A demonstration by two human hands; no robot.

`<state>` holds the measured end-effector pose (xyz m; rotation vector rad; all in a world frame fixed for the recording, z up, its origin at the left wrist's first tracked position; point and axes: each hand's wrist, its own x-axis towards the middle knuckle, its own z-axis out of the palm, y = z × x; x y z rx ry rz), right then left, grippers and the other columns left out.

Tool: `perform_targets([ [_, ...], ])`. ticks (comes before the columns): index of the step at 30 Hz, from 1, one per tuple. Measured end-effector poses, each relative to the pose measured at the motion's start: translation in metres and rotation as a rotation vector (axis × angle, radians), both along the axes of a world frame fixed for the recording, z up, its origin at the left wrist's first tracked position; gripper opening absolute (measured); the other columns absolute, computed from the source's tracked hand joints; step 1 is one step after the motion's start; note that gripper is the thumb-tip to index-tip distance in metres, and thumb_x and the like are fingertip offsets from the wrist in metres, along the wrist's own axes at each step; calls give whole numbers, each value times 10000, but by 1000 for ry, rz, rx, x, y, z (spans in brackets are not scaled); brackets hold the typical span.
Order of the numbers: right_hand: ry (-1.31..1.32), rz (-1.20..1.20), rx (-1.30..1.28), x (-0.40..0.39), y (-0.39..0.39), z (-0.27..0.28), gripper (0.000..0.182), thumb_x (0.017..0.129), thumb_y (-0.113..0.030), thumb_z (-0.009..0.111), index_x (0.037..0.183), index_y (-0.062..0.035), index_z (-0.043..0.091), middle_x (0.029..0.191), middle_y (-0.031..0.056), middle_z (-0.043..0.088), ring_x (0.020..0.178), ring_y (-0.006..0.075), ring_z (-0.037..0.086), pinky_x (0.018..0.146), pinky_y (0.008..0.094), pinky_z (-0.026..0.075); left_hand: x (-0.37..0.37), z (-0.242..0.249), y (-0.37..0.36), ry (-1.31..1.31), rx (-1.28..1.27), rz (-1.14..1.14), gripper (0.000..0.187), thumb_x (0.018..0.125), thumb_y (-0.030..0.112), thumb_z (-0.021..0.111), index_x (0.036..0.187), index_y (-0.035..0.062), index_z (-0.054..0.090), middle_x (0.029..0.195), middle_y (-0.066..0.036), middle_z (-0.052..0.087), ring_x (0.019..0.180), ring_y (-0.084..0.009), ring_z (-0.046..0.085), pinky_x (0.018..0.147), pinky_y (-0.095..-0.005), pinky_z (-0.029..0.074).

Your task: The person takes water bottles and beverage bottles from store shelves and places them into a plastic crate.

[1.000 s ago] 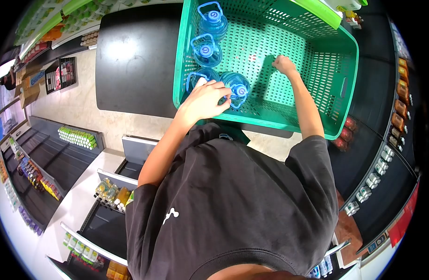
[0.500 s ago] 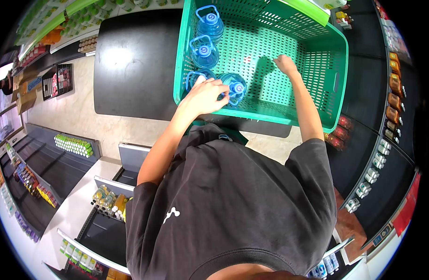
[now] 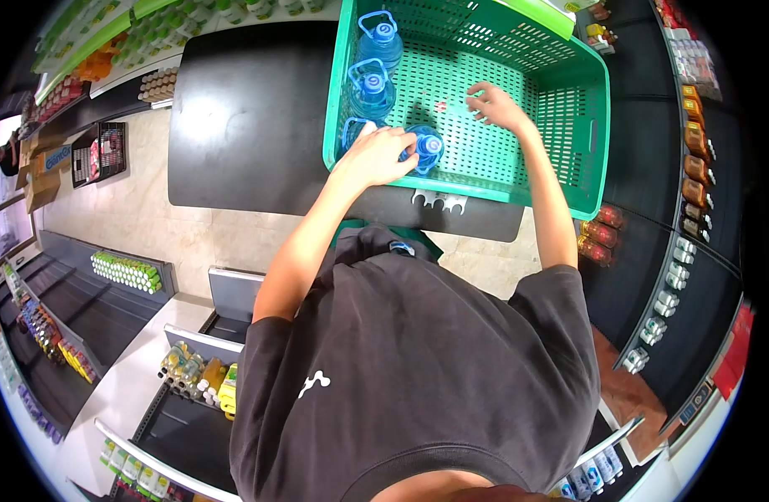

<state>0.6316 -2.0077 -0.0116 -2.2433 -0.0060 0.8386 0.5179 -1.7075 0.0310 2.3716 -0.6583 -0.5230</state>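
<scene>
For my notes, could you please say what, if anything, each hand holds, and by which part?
The left hand is at a bottle near its cap, grip unclear; the right hand holds nothing.

Black crate (image 3: 113,171) near cardboard boxes (image 3: 41,191), pale floor (image 3: 146,219), orange-brown bottles (image 3: 694,167) along dark shelving (image 3: 639,151)

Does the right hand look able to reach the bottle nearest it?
Probably yes: only bare basket floor lies between the right hand and that bottle, though the left hand covers part of it.
</scene>
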Motion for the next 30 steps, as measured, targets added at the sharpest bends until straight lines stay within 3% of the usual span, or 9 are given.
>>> perform_targets([
  [2, 208, 52, 47, -25, 48, 30, 550, 984, -505, 538, 1351, -96, 542, 1074, 91, 680, 873, 147, 666, 712, 302, 561, -2, -3, 0, -60, -43, 12, 224, 907, 299, 577, 965, 98, 656, 956, -94, 671, 982, -279, 626, 844, -425, 399],
  [7, -46, 348, -151, -74, 107, 49, 549, 971, -527, 510, 1144, -24, 645, 1040, 224, 689, 1041, 377, 648, 932, 433, 484, -28, 13, 12, -458, -290, 68, 72, 874, 117, 621, 938, 84, 631, 969, -55, 643, 920, -255, 607, 790, -365, 449],
  [11, -228, 347, -218, -110, 119, 66, 524, 988, -480, 501, 1068, 12, 662, 1183, 238, 647, 1144, 385, 598, 971, 437, 461, -83, 25, 55, -625, -538, 200, 126, 821, 31, 668, 941, 68, 674, 995, -63, 656, 941, -263, 624, 831, -372, 488],
  [15, -248, 78, -106, -138, 134, 85, 530, 1006, -468, 485, 1096, 22, 665, 1123, 242, 656, 1085, 372, 608, 951, 416, 459, -151, -38, 139, -638, -471, 631, 142, 825, 15, 663, 962, 51, 679, 995, -106, 664, 943, -309, 638, 838, -415, 504],
  [19, -354, 33, 73, -167, 175, 97, 527, 1017, -466, 472, 996, 30, 648, 995, 219, 667, 977, 360, 623, 899, 424, 467, -258, -137, 239, -53, -400, 1018, 134, 954, 51, 553, 1044, 5, 641, 1035, -188, 647, 964, -344, 645, 830, -396, 514],
  [24, -686, -31, -280, -179, 229, 50, 454, 998, -462, 519, 901, -21, 568, 837, 156, 658, 824, 378, 618, 824, 487, 434, -471, -363, 357, 630, -2, 1095, 361, 906, 302, 568, 1074, -10, 636, 899, -172, 710, 868, -324, 694, 764, -451, 533],
  [26, -973, -125, -454, -185, 239, 29, 385, 979, -458, 550, 950, -74, 548, 833, 144, 668, 821, 360, 635, 818, 501, 414, -522, -322, 360, 1117, -99, 1410, 383, 909, 315, 551, 1127, 8, 620, 924, -123, 711, 773, -267, 673, 702, -445, 522],
  [29, -1131, -244, -490, -181, 242, 13, 374, 977, -445, 547, 956, -73, 586, 836, 139, 674, 827, 363, 635, 834, 508, 418, -565, -294, 351, 1114, -192, 1692, 361, 936, 337, 541, 1161, 64, 613, 947, -89, 700, 705, -205, 638, 640, -382, 493],
  [30, -1105, -257, -549, -179, 244, 14, 381, 983, -449, 527, 928, -82, 611, 822, 153, 682, 820, 374, 643, 821, 516, 425, -577, -291, 346, 985, -394, 1783, 352, 939, 344, 547, 1171, 86, 606, 963, -83, 697, 715, -190, 639, 634, -367, 486],
])
